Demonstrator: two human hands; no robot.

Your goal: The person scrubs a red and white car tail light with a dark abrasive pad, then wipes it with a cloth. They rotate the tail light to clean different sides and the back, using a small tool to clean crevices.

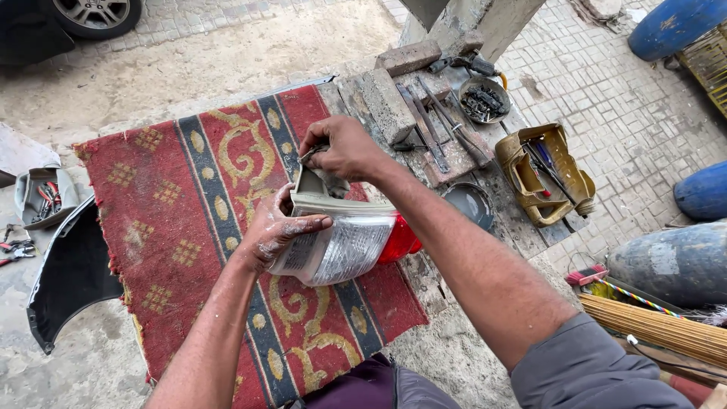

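My left hand (273, 231) grips a car tail light (341, 238) over the red patterned rug (174, 204). My right hand (341, 148), at 12 o'clock, pinches a small metal tool (310, 154) against its back.

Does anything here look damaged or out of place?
Yes. The car tail light is off any vehicle, held over a red rug by the left hand, which is smeared with whitish paste, while the right hand works at its back. A detached black bumper piece lies on the ground beside the rug.
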